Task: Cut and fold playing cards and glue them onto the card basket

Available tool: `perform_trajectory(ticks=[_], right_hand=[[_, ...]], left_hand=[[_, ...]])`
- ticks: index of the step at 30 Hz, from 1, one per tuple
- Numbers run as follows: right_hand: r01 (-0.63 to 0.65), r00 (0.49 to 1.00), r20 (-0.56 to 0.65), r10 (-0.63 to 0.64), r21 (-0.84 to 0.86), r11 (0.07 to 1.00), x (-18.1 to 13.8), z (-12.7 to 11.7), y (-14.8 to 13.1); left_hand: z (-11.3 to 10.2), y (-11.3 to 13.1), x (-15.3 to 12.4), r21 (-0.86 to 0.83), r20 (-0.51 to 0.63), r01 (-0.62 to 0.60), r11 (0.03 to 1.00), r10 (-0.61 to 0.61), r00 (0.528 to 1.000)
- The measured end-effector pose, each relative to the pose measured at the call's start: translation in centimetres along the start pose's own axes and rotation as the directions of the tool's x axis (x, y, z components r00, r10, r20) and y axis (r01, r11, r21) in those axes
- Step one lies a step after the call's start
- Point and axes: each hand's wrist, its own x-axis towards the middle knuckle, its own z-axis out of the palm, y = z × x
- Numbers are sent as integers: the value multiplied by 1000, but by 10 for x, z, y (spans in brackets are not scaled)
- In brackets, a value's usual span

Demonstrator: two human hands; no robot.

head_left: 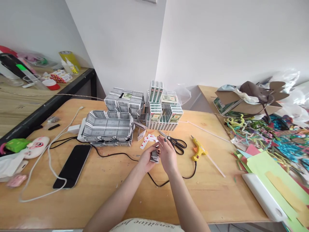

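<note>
My left hand point(146, 160) is closed around a small deck of playing cards point(154, 156) just above the wooden table point(101, 187). My right hand point(167, 154) touches the same deck from the right, its fingers curled at the top edge. Just beyond the hands a few loose cards point(147, 140) lie face up on the table. Black-handled scissors point(176, 142) lie right behind my right hand. A yellow glue gun point(198, 150) rests farther right, its black cord running under my forearms.
Structures built from card boxes point(108, 129) point(163, 108) stand at the back. A black phone point(73, 165) and white cable lie left. Coloured paper point(270, 167), pipe cleaners and a cardboard piece crowd the right. Another table with bottles stands far left.
</note>
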Motion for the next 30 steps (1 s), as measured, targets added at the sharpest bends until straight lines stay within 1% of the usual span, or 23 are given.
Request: perform_trajectory(ticks=[2,3,4,5,6,8,10,12,15,17,21,22,23,25,27,30], right_hand=[[100,993,-54,-104,-65,993,-1,-3,-4],[141,984,-91,-153,-123,982,-2,-5,-5],[158,976,-117,-182,-191,969,-3,-7,-5],[145,976,-121,-180,-256,956,-5,-10,-4],[105,985,-100,-142,-309,945,-7,-13,-2],[-12,1000,9,16,-362,932,-12,-18,5],[-95,974,157,161,-364,927,-16,-20,12],[-126,939,255,229,-365,923,-18,-19,16],[-157,914,300,274,-361,919,-17,-17,13],[-200,888,339,312,-326,924,-16,-18,6],[-335,780,486,394,-207,919,-15,-25,-6],[-353,768,500,400,-189,916,-15,-27,-6],[-357,770,497,400,-183,916,-14,-29,-5],[-332,800,457,388,-202,922,-13,-31,1],[-304,825,421,378,-234,923,-13,-31,7],[-294,834,403,378,-255,921,-13,-31,13]], left_hand=[[0,7,1,-8,-24,-20,1000,20,1000],[1,10,2,-4,-39,-48,999,48,998],[2,14,2,13,-50,-85,996,86,995],[4,17,1,45,-54,-130,990,132,990],[5,19,0,90,-47,-176,980,181,982],[9,22,-3,190,-6,-251,949,257,966],[12,22,-6,272,40,-290,918,290,956],[14,20,-9,330,73,-305,894,298,952],[16,18,-15,425,138,-315,848,283,949],[16,18,-18,539,192,-332,775,270,943],[13,23,-26,769,297,-386,510,249,922],[13,24,-27,803,323,-394,447,229,918],[12,25,-28,828,347,-399,393,199,916],[10,25,-30,860,381,-405,311,137,914],[8,26,-31,879,397,-406,251,90,914],[7,27,-34,887,422,-427,175,70,904]])
